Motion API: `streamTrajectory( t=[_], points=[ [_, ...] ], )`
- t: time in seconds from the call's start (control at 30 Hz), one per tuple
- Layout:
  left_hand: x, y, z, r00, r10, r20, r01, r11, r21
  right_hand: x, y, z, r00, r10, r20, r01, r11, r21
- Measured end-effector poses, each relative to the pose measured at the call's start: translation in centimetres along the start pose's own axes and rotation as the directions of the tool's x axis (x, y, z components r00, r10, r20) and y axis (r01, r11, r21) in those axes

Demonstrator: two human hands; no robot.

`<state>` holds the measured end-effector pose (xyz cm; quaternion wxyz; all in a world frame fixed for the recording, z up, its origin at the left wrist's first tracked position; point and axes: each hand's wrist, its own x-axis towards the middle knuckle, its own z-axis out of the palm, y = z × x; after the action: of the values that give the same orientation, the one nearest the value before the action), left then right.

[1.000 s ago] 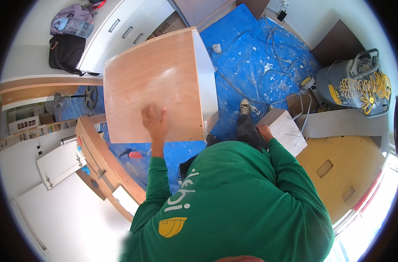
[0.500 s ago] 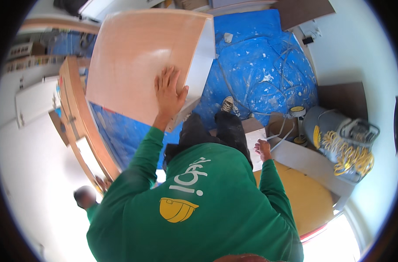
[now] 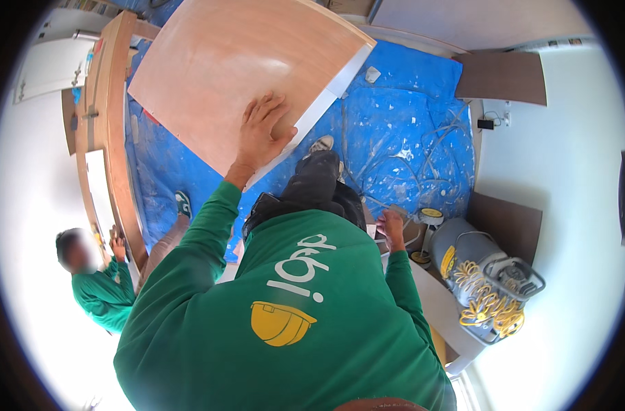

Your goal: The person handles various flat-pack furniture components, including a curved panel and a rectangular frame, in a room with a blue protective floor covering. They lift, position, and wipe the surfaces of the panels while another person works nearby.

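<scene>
Grip: our left hand [image 3: 261, 130] flat, fingers spread on wooden panel [image 3: 237, 68] | panel runs up-left away from grip | right hand [image 3: 393, 229] well apart, low right, closure unclear

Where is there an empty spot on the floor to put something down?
Bare blue tarp lies between the wooden panel and the right wall. Crowded: white cords by the shoe, and the compressor corner near the right hand.

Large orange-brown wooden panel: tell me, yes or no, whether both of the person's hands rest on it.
No: only the left hand lies flat on the large orange-brown wooden panel; the right hand is lower, apart from it.
</scene>
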<state>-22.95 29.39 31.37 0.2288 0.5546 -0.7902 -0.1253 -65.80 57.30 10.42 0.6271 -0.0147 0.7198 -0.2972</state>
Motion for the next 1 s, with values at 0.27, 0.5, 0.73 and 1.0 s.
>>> streamTrajectory(
  t=[0.27,0.5,0.73,1.0],
  points=[
    [0.1,-0.5,-0.1,0.99,-0.09,-0.11,0.074,0.987,-0.142,1.4,-27.5,13.0,0.689,-0.639,0.343,0.696,0.45,-0.56],
    [1.3,1.4,-0.2,0.982,-0.133,-0.131,0.126,0.99,-0.056,-0.5,-46.4,29.0,0.279,-0.827,0.488,0.91,0.066,-0.409],
    [1.6,1.5,1.4,0.819,-0.463,-0.34,0.454,0.884,-0.109,0.7,-44.1,29.2,0.458,-0.63,0.627,0.886,0.27,-0.377],
    [7.1,2.0,5.6,0.475,-0.763,-0.438,0.853,0.522,0.015,4.8,-44.6,24.8,0.49,-0.368,0.79,0.829,0.477,-0.292]
  ],
)
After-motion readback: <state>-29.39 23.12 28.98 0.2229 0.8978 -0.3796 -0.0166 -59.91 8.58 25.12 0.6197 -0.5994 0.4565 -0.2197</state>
